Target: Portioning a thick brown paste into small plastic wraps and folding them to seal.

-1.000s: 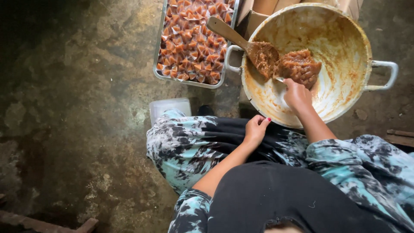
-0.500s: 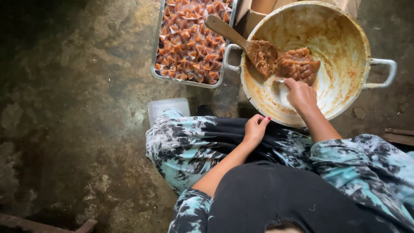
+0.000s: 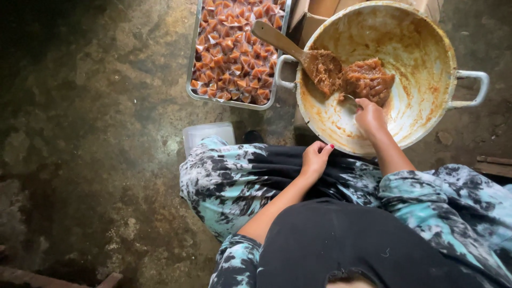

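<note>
My right hand (image 3: 370,114) reaches into a large cream-coloured metal pan (image 3: 426,48) and grips a small metal spoon (image 3: 348,98), whose tip touches a lump of brown sticky paste (image 3: 368,80). A wooden spatula (image 3: 298,50) leans on the pan's rim, its blade loaded with the same paste. My left hand (image 3: 316,158) rests on my lap with its fingers curled and nothing visible in them, just below the pan's near rim.
A metal tray (image 3: 193,80) full of several small wrapped brown sweets lies left of the pan. A small clear plastic container (image 3: 208,133) stands on the rough concrete floor by my knee. Cardboard boxes (image 3: 314,13) sit behind the pan.
My right hand has shifted slightly deeper into the pan toward the paste. My left hand stays on my lap.
</note>
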